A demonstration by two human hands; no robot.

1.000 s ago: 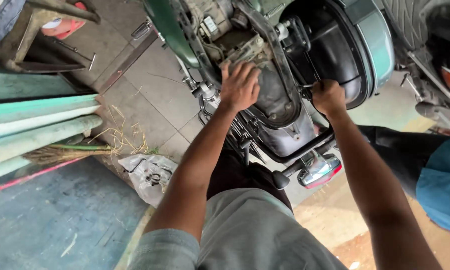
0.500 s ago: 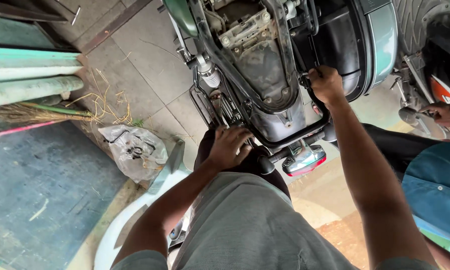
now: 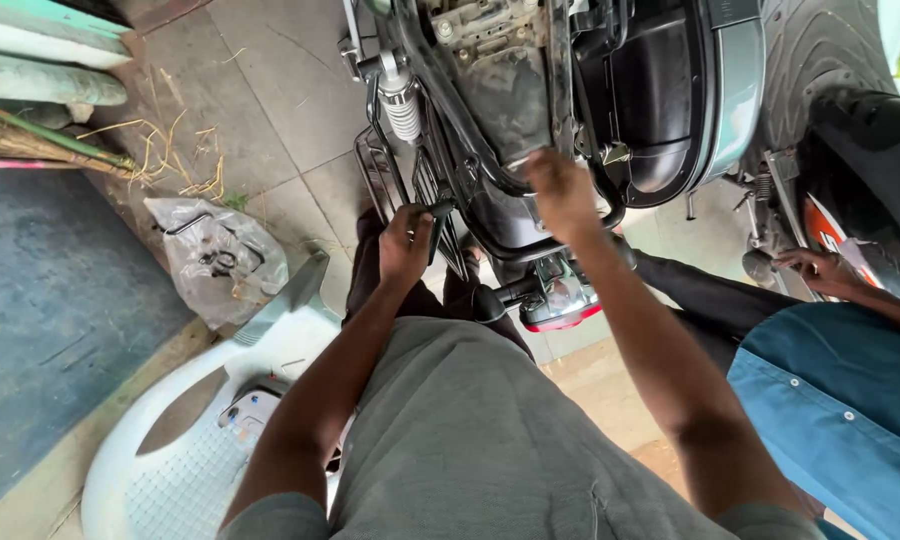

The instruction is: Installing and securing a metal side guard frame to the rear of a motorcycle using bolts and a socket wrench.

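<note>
Left hand (image 3: 406,243) is curled tight around the black tubular grab rail (image 3: 448,215) at the motorcycle's stripped rear, just below the ribbed chrome shock spring (image 3: 402,108). Right hand (image 3: 562,192) is clamped over the rail's far bend, though the fingers are hidden underneath. The red tail light (image 3: 562,300) sits between the wrists.

Soft, even daylight with faint shadows, sharp in the centre, wide-angle stretching at the edges, overexposed top-right corner.
</note>
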